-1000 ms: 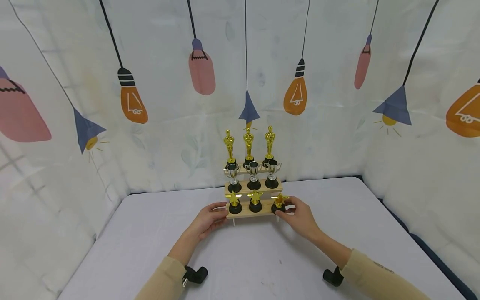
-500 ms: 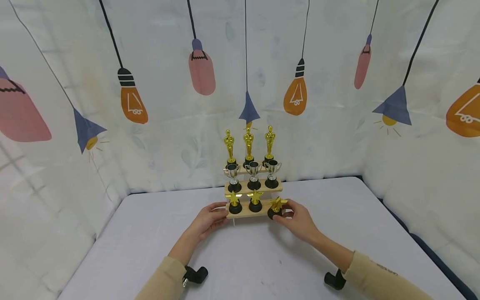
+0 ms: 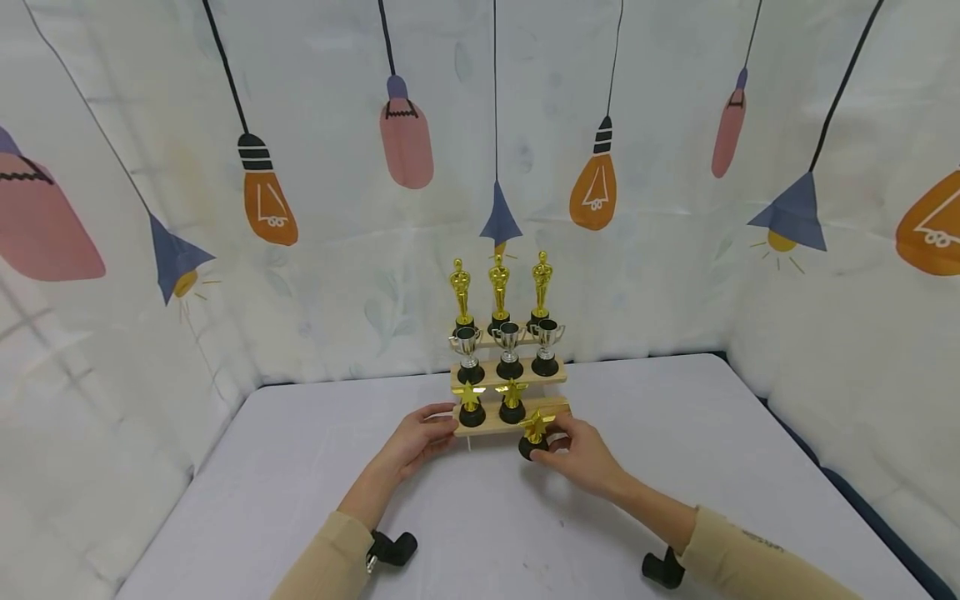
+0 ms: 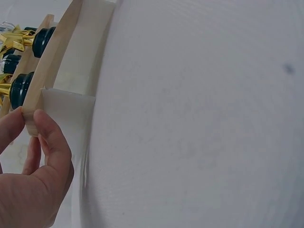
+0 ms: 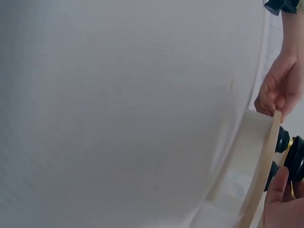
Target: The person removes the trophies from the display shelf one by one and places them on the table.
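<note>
A three-tier wooden display rack (image 3: 491, 429) stands at the back middle of the table. My left hand (image 3: 422, 438) pinches the left end of its lowest shelf (image 4: 52, 61) between thumb and fingers. In front of that shelf's right part, my right hand (image 3: 585, 457) holds a gold star trophy (image 3: 536, 428) by its black base (image 5: 295, 159), upright and off the shelf. Two more star trophies, a left one (image 3: 471, 403) and a middle one (image 3: 512, 402), stay on the lowest shelf. The held trophy's star is mostly out of sight in the right wrist view.
Silver cup trophies (image 3: 509, 350) line the middle shelf, and gold figure trophies (image 3: 499, 287) the top one. A white cloth covers the table (image 3: 480, 517). Behind it hangs a white curtain (image 3: 337, 275) printed with lamps.
My right hand has lifted the right star trophy off the lowest shelf and brought it forward and left. The left hand keeps its grip on the rack.
</note>
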Tool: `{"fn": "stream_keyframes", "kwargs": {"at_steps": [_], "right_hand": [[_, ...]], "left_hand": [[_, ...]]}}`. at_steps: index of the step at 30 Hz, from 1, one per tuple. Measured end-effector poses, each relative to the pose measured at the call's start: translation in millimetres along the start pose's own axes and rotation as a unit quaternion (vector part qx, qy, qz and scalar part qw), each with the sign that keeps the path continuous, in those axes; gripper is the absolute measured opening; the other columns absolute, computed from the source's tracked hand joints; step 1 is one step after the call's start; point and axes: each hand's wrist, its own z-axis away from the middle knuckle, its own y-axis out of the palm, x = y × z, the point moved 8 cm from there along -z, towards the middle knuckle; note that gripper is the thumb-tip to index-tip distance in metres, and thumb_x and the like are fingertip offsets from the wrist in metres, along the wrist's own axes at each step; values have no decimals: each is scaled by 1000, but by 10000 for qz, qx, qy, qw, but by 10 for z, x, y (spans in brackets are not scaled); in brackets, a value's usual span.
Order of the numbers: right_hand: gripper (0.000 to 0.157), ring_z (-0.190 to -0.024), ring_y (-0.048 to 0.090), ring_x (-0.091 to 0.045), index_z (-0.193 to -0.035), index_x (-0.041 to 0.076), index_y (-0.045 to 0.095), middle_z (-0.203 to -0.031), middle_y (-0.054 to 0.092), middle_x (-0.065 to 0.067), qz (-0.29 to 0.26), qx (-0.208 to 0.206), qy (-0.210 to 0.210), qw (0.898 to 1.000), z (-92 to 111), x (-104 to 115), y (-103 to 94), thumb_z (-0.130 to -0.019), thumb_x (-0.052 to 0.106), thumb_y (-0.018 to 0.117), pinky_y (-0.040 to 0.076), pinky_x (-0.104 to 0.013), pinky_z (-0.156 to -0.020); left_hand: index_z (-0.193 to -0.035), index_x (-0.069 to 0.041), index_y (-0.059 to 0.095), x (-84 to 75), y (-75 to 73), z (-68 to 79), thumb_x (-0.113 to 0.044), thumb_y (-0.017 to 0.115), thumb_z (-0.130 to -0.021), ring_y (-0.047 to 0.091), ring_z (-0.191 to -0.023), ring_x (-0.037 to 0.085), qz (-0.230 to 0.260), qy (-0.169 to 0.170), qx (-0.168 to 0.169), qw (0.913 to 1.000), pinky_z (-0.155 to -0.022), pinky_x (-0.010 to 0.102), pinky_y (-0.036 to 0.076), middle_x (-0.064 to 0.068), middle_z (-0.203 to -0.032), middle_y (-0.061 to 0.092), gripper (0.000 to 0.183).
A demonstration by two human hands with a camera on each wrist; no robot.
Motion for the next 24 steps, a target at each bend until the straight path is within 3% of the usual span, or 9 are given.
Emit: {"fn": "stream_keyframes", "kwargs": {"at_steps": [24], "right_hand": [[44,-99,64,-21,-119,0,66,-106,67,-3,-181,985,561,9934,-33,-38,480,-83,15,87,57,-28,-83]], "left_hand": [[-144,3,51,7,-7,-6,-3,69,-98,67,-94,19,7,-40,-97,9999,-88,35,58,18,-121,61,50]]}}
